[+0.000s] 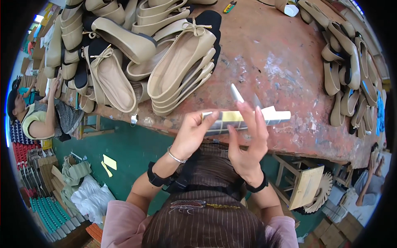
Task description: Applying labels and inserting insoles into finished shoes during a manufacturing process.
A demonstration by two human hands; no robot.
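Observation:
My left hand (194, 129) pinches the left end of a thin sheet (231, 122) with a dark grid pattern, a yellow patch and a white right end. The sheet is seen nearly edge-on above the table's front edge. My right hand (251, 138) has its fingers spread in front of the sheet's right part; whether they touch it I cannot tell. A pale pointed piece (237, 93) shows just beyond its fingertips, its kind unclear. Left of the hands lie beige ballet flats (182, 62) with bows, several of them stacked.
The worn reddish table (285, 78) carries more beige shoes (351, 70) along its right side and a small yellow-green cutter (230, 6) at the back. A wooden stool (306, 188) stands below right. Another person (39, 115) works at the far left; white bags (93, 198) lie on the floor.

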